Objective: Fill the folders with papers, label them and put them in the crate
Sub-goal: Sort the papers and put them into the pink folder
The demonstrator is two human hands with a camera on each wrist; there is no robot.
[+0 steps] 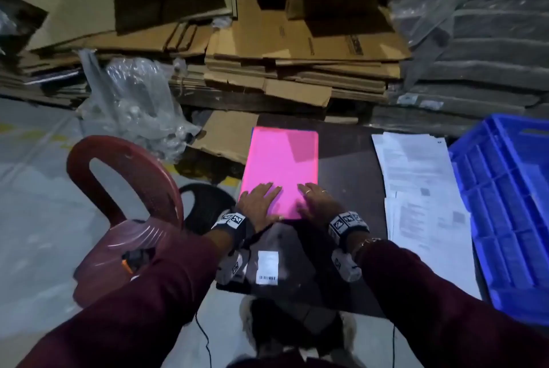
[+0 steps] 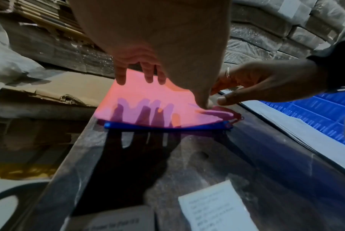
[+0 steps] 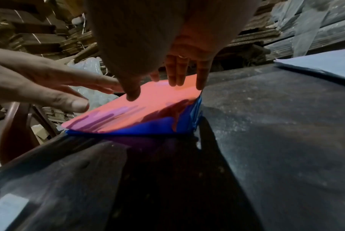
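A pink folder [image 1: 280, 168] is lying flat on a dark table [image 1: 347, 153], near its left edge, with its long side running from near to far. The wrist views are showing a blue folder [image 2: 167, 126] directly beneath it, its edge sticking out at the near end and along the right side.

Both hands are resting on the near end of the pink folder. The left hand [image 1: 258, 204] is lying on the near left corner with its fingers [image 2: 121, 76] straight and slightly spread, tips pointing away. The right hand [image 1: 316, 204] is sitting on the near right corner, fingers [image 3: 200, 75] also extended and a little apart, with rings showing on two of them. Neither hand is curling around or pinching anything; the fingertips are simply touching the pink surface.

To the right, well apart from the folders, a pile of printed papers [image 1: 416, 177] is lying on the table. Just beside the papers, farther right, a blue crate [image 1: 511, 207] is standing. Near the person, a grey parcel [image 1: 267, 260] with a white label is lying at the table's near edge. To the left of the table, a red plastic chair [image 1: 124, 204] is standing. Beyond the table, flattened cardboard [image 1: 282, 64] is lying in stacks.
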